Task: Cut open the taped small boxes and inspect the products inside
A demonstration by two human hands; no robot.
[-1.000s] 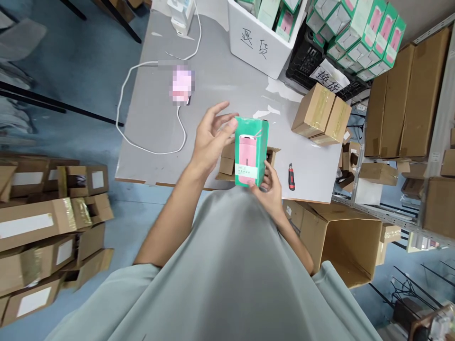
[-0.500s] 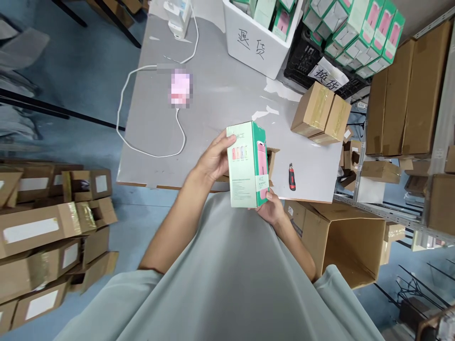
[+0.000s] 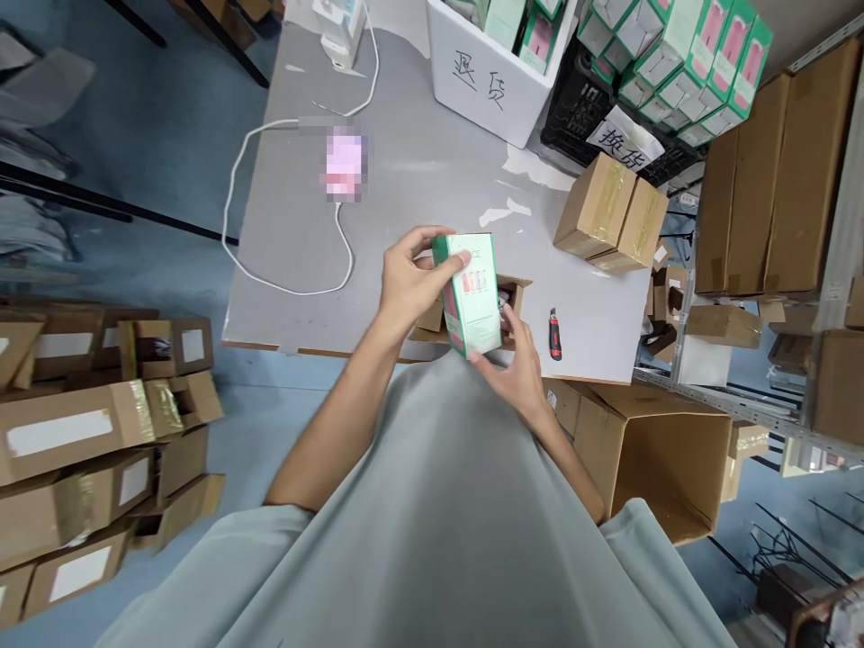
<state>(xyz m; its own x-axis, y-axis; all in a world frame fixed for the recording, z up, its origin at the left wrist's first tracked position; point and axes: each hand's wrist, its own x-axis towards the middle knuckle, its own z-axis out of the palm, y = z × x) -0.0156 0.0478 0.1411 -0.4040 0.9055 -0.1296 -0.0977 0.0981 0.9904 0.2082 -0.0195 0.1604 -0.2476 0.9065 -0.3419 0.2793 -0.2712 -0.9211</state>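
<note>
A pale green product box [image 3: 478,301] with a darker green side is held upright near the table's front edge, just above my lap. My left hand [image 3: 415,279] grips it at the upper left, thumb across the printed front. At the lower right, my right hand [image 3: 517,364] has its thumb at the bottom corner and its fingers by the right side. Behind the product box lies an open cardboard carton [image 3: 518,290], mostly hidden. A red and black utility knife [image 3: 554,335] lies on the table to the right of my right hand.
The grey table [image 3: 418,198] bears a white cable [image 3: 233,202] and a blurred-out device [image 3: 344,164]. At the back stand a white bin [image 3: 486,90] and a black crate [image 3: 573,117] of product boxes. Two taped cartons [image 3: 598,207] sit right; a large open carton [image 3: 668,468] stands below.
The product box has turned in my hands, so its other green side now faces left. It sits slightly higher and farther off. My right-hand fingers have shifted round its lower right.
</note>
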